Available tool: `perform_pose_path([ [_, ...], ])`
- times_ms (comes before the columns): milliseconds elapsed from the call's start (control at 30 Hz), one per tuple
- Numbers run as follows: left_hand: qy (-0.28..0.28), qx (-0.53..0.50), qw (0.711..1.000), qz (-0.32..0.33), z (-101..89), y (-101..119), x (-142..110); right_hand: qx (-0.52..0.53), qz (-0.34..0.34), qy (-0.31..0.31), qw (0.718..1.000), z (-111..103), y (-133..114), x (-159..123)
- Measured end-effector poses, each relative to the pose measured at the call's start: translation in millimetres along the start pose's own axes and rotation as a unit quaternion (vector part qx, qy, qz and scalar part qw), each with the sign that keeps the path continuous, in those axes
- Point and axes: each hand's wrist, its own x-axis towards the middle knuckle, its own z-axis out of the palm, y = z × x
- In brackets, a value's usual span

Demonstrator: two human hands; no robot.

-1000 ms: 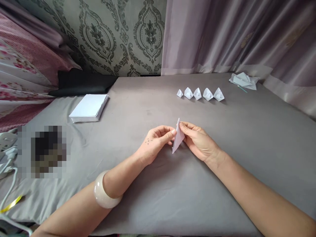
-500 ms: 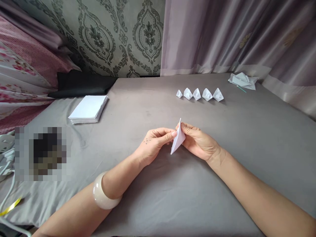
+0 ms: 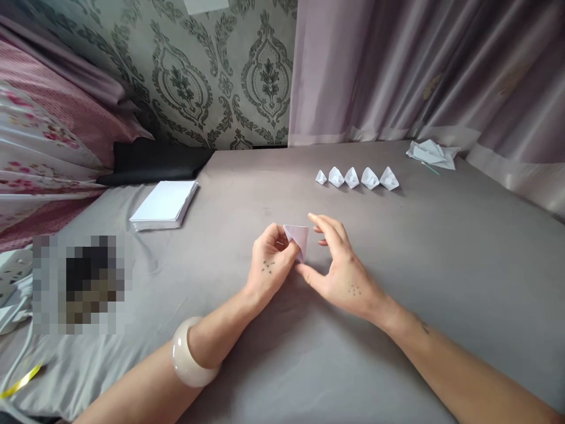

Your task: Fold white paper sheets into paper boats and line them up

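Note:
A small folded piece of white paper [image 3: 300,238] is held up over the grey sheet, its flat top edge facing away from me. My left hand [image 3: 271,259] pinches it from the left, with the thumb against its near face. My right hand [image 3: 342,262] is spread beside it: the fingers stand apart from the paper on the right, and the thumb tip is at its lower corner, where I cannot tell whether it touches. Farther back, several folded paper boats [image 3: 352,178] stand in a row.
A stack of white paper [image 3: 159,203] lies at the left. Crumpled white paper [image 3: 432,154] with a thin green stick sits at the back right. A black cloth [image 3: 154,162], a power strip [image 3: 15,268] and a yellow strip [image 3: 22,381] are on the left side.
The folded paper has been turned so its wider face shows, and has shifted left. My right hand has let go its pinch and opened its fingers.

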Motion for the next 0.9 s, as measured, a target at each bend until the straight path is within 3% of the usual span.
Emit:
perform_pose_path([
  [267,0.032,0.145,0.983,0.11,8.3,7,-15,-0.11,-0.045,0.136,0.984,16,4,-2],
  [400,0.043,0.142,0.982,0.115,7.0,5,-15,-0.14,-0.076,0.137,0.978,16,1,-2],
  [567,-0.037,0.094,0.988,0.115,3.0,3,-11,-0.145,-0.101,0.145,0.973,18,-3,-3],
  [700,-0.006,0.115,0.985,0.131,1.0,4,-12,-0.183,-0.106,0.154,0.965,16,-3,-3],
  [900,0.0,0.152,0.971,0.182,1.7,-1,-15,-0.266,-0.178,0.149,0.936,12,1,-3],
])
